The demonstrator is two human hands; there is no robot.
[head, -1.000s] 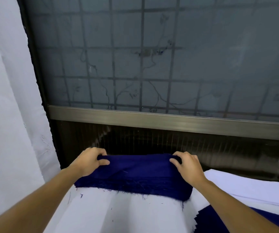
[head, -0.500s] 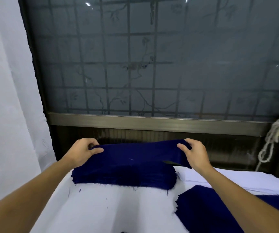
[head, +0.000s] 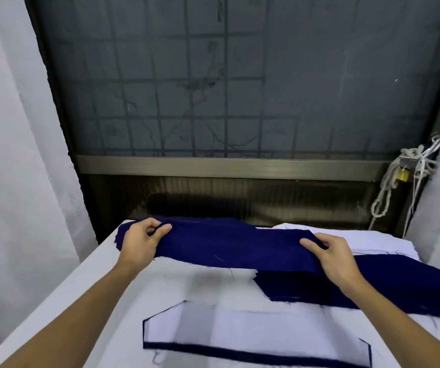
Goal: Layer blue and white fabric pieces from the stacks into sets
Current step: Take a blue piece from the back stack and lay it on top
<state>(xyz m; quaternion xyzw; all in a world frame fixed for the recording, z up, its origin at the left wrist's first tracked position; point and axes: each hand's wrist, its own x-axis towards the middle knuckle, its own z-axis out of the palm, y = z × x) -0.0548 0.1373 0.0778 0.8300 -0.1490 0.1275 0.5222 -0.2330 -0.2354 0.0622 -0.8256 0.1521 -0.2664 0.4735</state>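
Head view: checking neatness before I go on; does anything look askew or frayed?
The blue stack on the right is fanned, its edges ragged with loose threads. A stray thread trails from the layered set nearest the camera. The held blue piece looks sound.

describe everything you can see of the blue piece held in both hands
The blue piece is a long navy strip of woven-looking cloth with frayed, thready edges. The left hand pinches its left end and the right hand grips its right end, holding it stretched, roughly level, just above the white table cover; its right end hangs over a blue stack there.
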